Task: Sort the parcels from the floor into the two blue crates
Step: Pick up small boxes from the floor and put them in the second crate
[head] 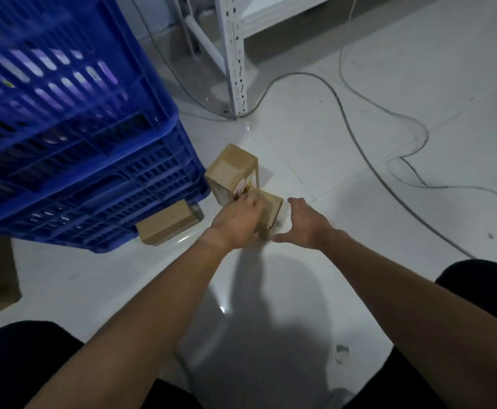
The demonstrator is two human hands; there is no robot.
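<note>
The left hand (238, 221) lies on a small brown cardboard parcel (272, 214) that sits on the glossy white tiled floor (315, 137), its fingers reaching over the parcel's top. Motion blur hides whether they grip or only rest there. The right hand (306, 224) is spread wide, holding nothing, just to the right of that parcel with its thumb pointing toward the near corner. Just beyond the left fingertips stands a taller brown cardboard box (231, 171) with a printed label on its side. Left of the left hand a flat brown cardboard box (167, 222) lies against the foot of the blue lattice-walled plastic crates (99, 178). Far beyond both hands rises a white perforated metal shelf post (235, 54), and thin grey cables (359, 149) curl across the floor to the right of the right hand.
</note>
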